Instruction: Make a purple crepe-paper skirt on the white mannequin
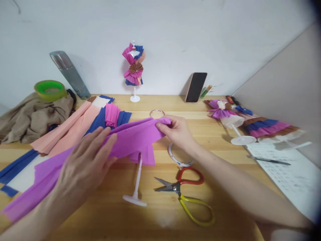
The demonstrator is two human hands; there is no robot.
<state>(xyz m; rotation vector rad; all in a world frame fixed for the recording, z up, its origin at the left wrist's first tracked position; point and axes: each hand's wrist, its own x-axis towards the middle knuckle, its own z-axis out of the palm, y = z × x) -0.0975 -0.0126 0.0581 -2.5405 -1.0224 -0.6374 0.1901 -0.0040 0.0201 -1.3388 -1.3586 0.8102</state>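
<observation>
You have room on the bench (105,221) in front of the white stand (136,180), but the open scissors (176,188) and white ring (184,164) get in the way near your right hand (180,132).

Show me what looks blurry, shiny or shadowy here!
Head view: writing on the white sheet is too blurred to read, and the purple strip looks fuzzy at its lower left end; head view again: pale shine on the table near the scissors, a soft shadow left of the phone.

Wooden table (100,222); on it, scissors (175,188) (blades parted)
</observation>
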